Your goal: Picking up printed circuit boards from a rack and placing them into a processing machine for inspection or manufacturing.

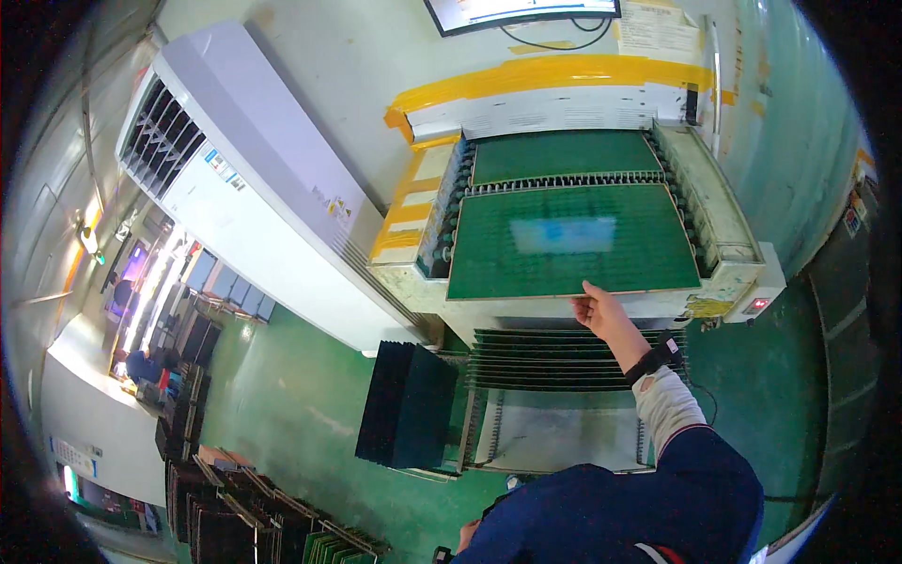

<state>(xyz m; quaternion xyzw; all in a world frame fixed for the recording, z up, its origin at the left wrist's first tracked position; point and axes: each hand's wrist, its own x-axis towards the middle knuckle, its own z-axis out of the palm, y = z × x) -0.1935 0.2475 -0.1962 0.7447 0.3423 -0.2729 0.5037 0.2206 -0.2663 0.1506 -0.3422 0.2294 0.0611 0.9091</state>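
Note:
A large green circuit board panel (573,268) lies on the roller conveyor of a pale machine (733,226), its front edge sticking out toward me. My right hand (601,310) pinches that front edge, thumb on top and fingers curled below. Behind it, a second green panel (564,157) rests on the rollers (564,181). Below my right arm stands a rack (554,428) with several dark panels (564,359) in its upper slots. Only a small part of my left hand (467,536) shows at the lower edge beside my dark blue sleeve; its fingers are hidden.
A tall white air conditioner (272,235) leans into view left of the machine. A dark stack of panels (404,404) stands beside the rack. More racks of boards (254,512) fill the lower left. A monitor (526,11) hangs above. Another person (143,367) is far left.

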